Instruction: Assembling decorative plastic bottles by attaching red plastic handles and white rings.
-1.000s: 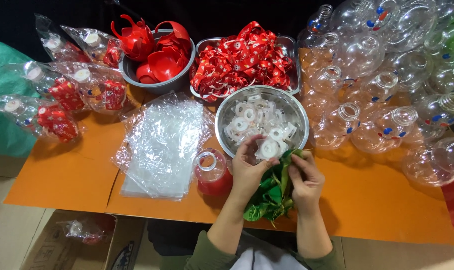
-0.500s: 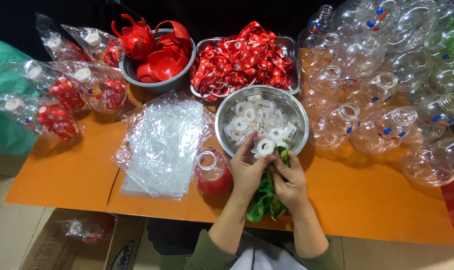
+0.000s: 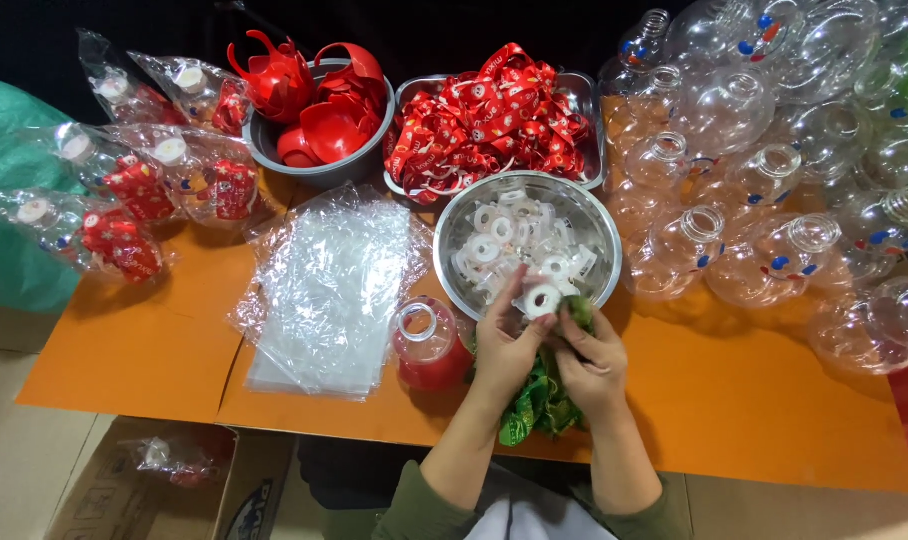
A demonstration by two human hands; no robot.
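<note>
An orange desk (image 3: pixel 134 360) carries clear round bottles (image 3: pixel 774 130), a flat stack of clear bags (image 3: pixel 324 290), a tray of red ribbons (image 3: pixel 489 115), a grey bowl of red handles (image 3: pixel 319 100) and a steel bowl (image 3: pixel 599 225) of white caps. A red-filled bottle (image 3: pixel 429 345) stands just left of the hands. The left hand (image 3: pixel 504 345) pinches one white cap (image 3: pixel 543 299) at the bowl's near rim; the right hand (image 3: pixel 589 360) has its fingers closed on green foil (image 3: pixel 544 400). Apparent step: joining cap and foil, which calls for alignment.
</note>
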